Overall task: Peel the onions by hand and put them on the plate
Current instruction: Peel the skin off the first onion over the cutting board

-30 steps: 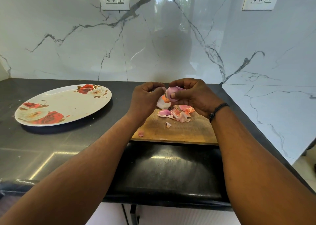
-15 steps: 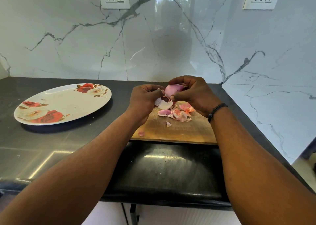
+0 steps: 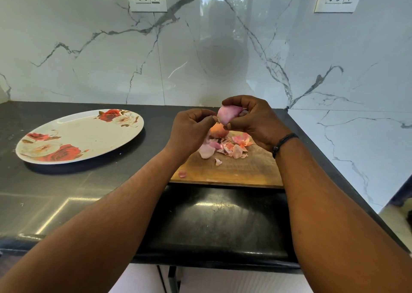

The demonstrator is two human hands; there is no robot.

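The plate (image 3: 73, 136) at nine o'clock has no onions yet. My left hand (image 3: 189, 130) fingers just dropped a big peel and now pinch at the onion (image 3: 226, 115). My right hand (image 3: 254, 120) fingers grip it above the board (image 3: 234, 170), at twelve o'clock. It looks nearly clean.

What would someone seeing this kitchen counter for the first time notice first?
Probably the pink peeled onion gripped in the right hand above the wooden cutting board, with the left hand picking at its end. Below lies a heap of onion skins on the board. Off to the left, a rose-patterned plate holds no onions.
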